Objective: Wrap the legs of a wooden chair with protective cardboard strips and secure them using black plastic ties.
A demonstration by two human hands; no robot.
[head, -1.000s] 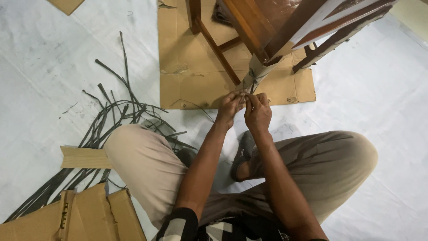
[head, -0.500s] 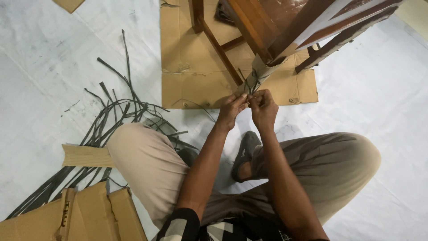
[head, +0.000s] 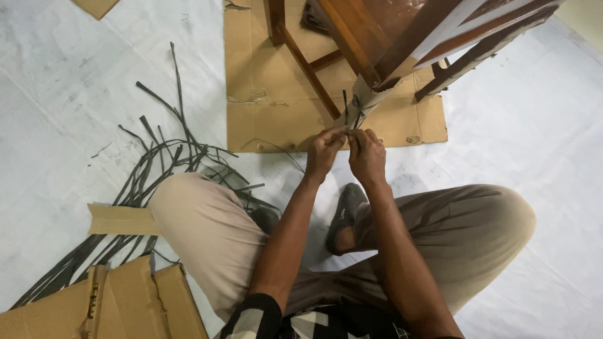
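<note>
A dark wooden chair (head: pixel 377 31) stands on a flat cardboard sheet (head: pixel 276 88). One chair leg is wrapped in cardboard (head: pixel 364 100), and a dark plastic strap (head: pixel 349 110) runs around that wrap. My left hand (head: pixel 323 154) and my right hand (head: pixel 366 154) meet at the bottom of the wrapped leg. Both pinch the strap ends between fingers and thumb, close together. The strap tips stick up beside the wrap. My knees are spread to either side and one foot in a dark shoe (head: pixel 342 210) lies beneath my arms.
A loose heap of dark straps (head: pixel 157 169) lies on the white floor at the left. A small cardboard piece (head: pixel 119 221) and a folded cardboard box (head: pixel 107 304) sit at the lower left. Another cardboard scrap (head: pixel 94 6) shows at the top left.
Both hands stay at the wrapped leg, shifting slightly as they work the strap; the strap ends now stick up higher beside the wrap.
</note>
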